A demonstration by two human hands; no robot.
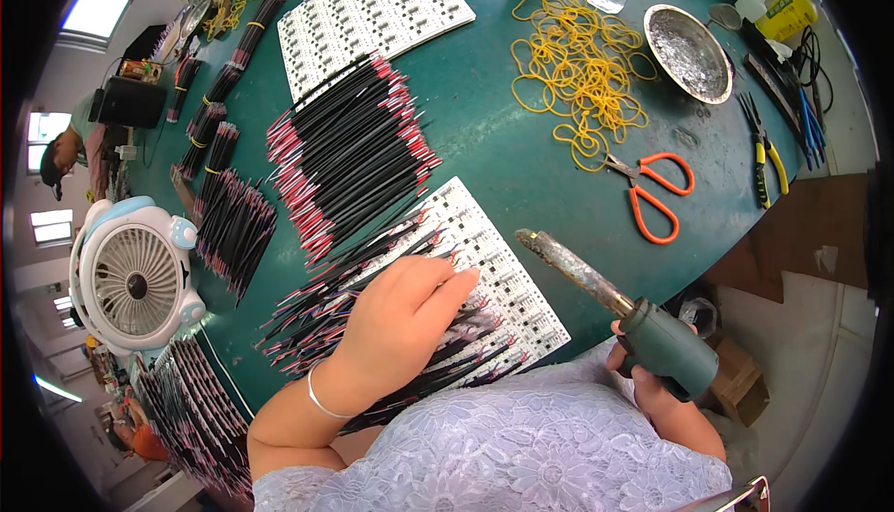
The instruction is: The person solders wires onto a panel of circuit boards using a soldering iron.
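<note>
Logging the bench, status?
Left hand pressing wires on white board. Right hand grips soldering iron, tip raised. Nothing between.

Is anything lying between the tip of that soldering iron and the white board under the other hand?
Nothing visible does. The soldering iron in the right hand hangs over bare green table, just right of the white board.

The left hand (410,312) is pressing wires (372,326) on a white circuit panel (507,279); at four o'clock, the right hand (652,386) is gripping what is probably a soldering iron (619,302).
</note>
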